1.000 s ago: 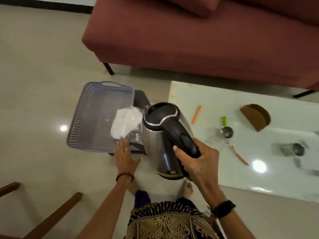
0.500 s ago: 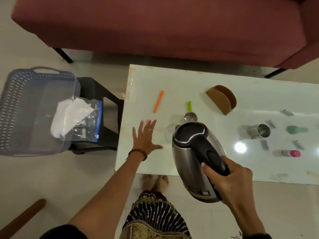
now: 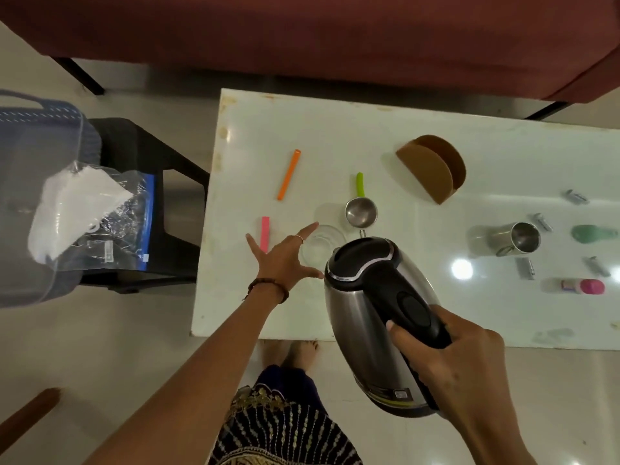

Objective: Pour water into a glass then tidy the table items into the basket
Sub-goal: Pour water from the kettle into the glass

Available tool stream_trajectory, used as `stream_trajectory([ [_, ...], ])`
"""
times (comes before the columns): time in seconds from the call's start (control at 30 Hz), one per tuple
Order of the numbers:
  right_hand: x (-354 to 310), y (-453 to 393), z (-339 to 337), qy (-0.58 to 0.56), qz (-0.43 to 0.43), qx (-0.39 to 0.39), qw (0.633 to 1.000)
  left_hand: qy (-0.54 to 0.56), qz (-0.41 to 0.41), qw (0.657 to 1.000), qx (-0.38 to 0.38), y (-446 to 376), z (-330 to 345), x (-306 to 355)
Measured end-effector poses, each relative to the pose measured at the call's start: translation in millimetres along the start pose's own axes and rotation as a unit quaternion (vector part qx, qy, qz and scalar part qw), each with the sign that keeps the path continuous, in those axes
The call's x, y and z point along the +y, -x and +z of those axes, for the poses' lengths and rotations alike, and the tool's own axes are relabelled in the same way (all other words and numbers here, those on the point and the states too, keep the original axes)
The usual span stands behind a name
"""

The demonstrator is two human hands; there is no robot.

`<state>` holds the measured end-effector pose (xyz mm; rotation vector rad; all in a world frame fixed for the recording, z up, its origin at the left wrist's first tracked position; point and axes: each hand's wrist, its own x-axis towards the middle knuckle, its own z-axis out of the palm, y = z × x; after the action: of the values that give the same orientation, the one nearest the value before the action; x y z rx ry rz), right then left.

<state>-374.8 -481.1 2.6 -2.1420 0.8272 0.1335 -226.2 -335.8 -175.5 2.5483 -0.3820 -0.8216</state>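
From my head view, my right hand (image 3: 449, 357) clenches the black handle of the heavy steel electric kettle (image 3: 379, 317), hovering beside the clear, fragile glass (image 3: 318, 245) on the white worktop (image 3: 369, 129); my left hand (image 3: 285, 256), fingers spread, reaches to steady the glass's slippery wall.

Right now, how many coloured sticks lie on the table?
2: an orange stick toward the table's far left, and a pink stick nearer, just beyond the left hand. The kettle may hide others.
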Motion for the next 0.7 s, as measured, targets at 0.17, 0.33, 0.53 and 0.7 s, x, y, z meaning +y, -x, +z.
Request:
stream_trajectory([
  [0.17, -6, -8, 6, 0.009, -0.005, -0.018, 1.000, 0.019, -0.004, 1.000, 0.000, -3, -2, 0],
  [0.33, -10, -10, 4, 0.015, 0.007, -0.020, 1.000, 0.021, -0.015, 1.000, -0.013, -3, -5, 4],
  [0.53, -15, -9, 0, 0.041, 0.016, -0.030, 0.999, 0.023, -0.023, 0.999, -0.018, -2, -8, 7],
  [0.7, -19, -8, -4, 0.049, 0.015, -0.043, 0.998, 0.011, -0.020, 0.999, -0.034, -3, -8, 6],
])
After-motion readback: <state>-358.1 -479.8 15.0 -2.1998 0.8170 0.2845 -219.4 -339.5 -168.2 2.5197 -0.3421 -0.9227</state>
